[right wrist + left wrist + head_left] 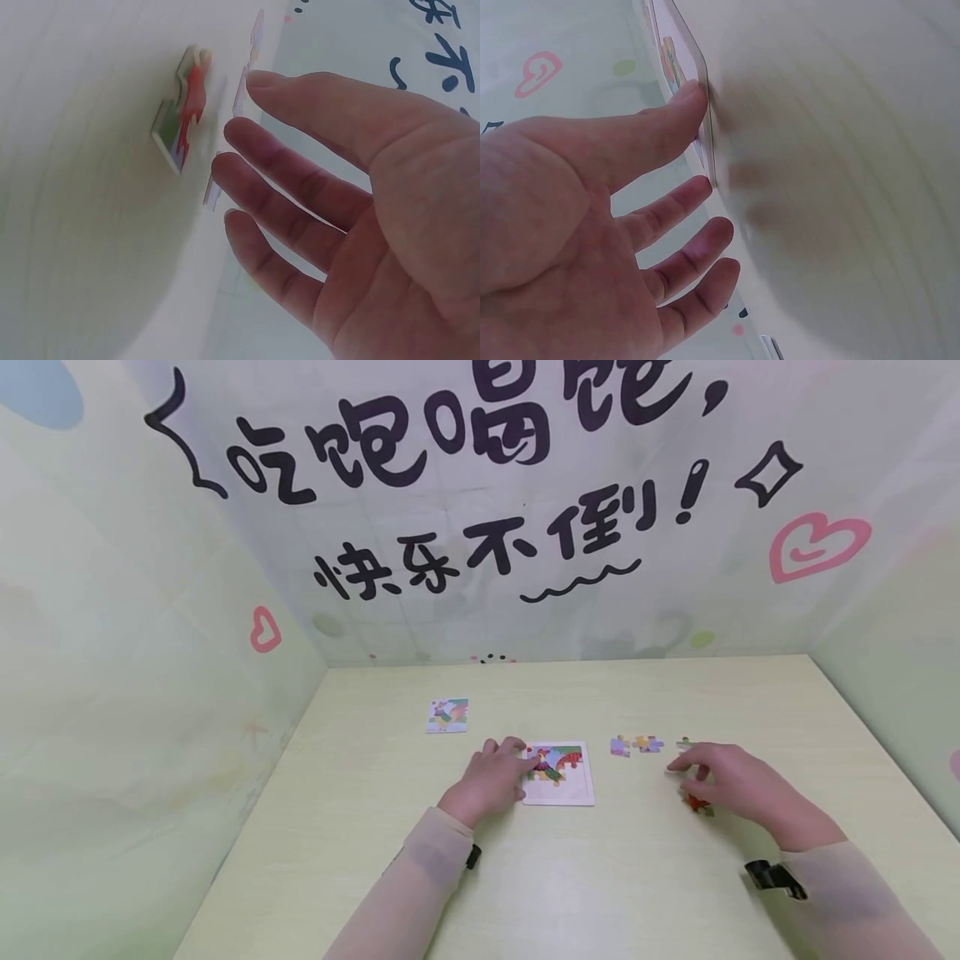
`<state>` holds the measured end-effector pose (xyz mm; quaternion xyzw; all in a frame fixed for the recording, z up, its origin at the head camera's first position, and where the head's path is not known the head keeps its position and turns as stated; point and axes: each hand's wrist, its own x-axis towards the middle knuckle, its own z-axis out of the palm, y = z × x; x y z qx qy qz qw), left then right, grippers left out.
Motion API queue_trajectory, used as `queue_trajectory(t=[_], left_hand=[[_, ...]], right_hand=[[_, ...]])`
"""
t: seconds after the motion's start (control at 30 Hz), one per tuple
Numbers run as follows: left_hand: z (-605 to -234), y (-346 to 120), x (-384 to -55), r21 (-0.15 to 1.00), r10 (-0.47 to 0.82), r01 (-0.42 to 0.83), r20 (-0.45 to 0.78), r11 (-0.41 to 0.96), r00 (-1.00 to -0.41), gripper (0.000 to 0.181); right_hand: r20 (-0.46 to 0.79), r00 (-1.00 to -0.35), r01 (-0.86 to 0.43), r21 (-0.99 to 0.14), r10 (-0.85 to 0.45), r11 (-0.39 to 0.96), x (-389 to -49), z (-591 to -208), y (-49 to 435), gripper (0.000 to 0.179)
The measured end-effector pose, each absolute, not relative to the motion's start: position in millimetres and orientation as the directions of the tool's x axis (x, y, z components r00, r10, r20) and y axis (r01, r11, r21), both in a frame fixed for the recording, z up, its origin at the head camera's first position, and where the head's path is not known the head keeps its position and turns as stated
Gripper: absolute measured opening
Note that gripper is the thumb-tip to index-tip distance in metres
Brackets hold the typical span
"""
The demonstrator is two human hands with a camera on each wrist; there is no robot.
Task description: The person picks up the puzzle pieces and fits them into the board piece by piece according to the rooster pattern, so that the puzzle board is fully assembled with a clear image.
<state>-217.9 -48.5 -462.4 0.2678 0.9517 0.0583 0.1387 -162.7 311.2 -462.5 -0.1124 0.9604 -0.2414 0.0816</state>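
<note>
Left hand [487, 779], fingers spread, touches part-filled puzzle tray [558, 792]; right hand [731, 779], loosely bent, empty, hovers by red piece [195, 91] at right. Likely piece selection; next calls for pinch.

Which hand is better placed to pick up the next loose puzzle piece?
Probably the right hand: it is empty and near the loose red piece, while the left hand touches the puzzle tray, farther from that piece.

In my head view the white puzzle tray [558, 793] lies flat just below centre, its bird picture [551, 767] partly filled; further right I see loose pieces [648, 744], including a red-and-green piece [697, 804].
</note>
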Motion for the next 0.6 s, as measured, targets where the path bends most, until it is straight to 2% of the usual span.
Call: queue_trajectory(t=[0.6], left_hand=[[-462,-47,-218,0.176,0.518,0.488,-0.236,0.855,-0.822,0.065]], right_hand=[[-0.127,-0.959,-0.173,-0.445,-0.254,0.879,-157,-464,333,0.026]])
